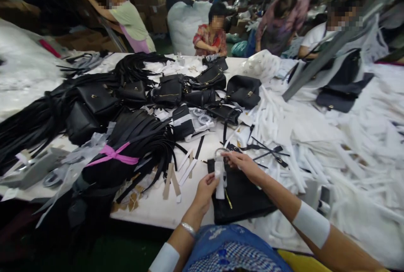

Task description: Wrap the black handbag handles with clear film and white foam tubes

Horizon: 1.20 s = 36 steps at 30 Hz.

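Note:
A black bag [243, 198] lies flat on the table right in front of me. Over its upper left part, my left hand [206, 186] is closed, its fingertips pinching a white strip [220, 181] that hangs down over the bag. My right hand [241, 163] is closed too, with thumb and fingers at a thin grey curved loop [221, 151] at the strip's upper end. Whether strip and loop are one piece, I cannot tell. A short gold-coloured piece [228, 200] shows on the bag just below the strip.
Left of me lies a bundle of black straps [135, 131] with a pink tie [115, 154]. Several black handbags [244, 89] stand farther back. White strips [293, 150] are heaped at right, beneath a slanting grey pole [318, 55]. People work across the table [186, 217].

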Each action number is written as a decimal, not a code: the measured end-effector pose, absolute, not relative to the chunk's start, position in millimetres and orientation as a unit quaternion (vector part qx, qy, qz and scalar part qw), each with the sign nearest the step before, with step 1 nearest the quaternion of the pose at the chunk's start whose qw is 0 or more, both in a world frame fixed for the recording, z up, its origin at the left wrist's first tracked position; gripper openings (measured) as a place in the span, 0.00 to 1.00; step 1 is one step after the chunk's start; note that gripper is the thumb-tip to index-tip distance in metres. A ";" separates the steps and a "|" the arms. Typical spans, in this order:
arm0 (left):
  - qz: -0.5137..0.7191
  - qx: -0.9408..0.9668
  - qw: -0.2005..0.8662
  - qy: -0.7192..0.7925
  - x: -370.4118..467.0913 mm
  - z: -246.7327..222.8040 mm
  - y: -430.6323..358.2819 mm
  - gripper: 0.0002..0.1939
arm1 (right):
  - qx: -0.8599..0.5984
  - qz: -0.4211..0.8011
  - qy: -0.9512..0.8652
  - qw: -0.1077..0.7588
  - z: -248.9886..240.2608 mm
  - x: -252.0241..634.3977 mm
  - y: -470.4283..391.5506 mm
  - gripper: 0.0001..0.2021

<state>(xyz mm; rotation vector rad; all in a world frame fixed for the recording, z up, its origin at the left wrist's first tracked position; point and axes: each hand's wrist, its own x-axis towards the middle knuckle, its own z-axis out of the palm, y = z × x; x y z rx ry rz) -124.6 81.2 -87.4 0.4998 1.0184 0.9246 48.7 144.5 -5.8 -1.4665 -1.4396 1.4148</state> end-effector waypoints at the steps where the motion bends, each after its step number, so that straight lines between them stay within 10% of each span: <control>1: 0.411 0.222 0.757 0.458 -126.8 -87.2 81.1 0.28 | -0.576 0.534 -0.529 0.319 -5.9 62.8 128.3 0.23; 19: 0.336 0.273 0.706 0.561 -125.3 -77.4 84.1 0.23 | -0.677 0.336 -0.641 0.131 -51.1 79.1 82.6 0.09; 36: 0.383 0.234 0.705 0.549 -125.4 -69.8 76.8 0.26 | -0.569 0.576 -0.546 0.217 -90.0 61.5 103.3 0.13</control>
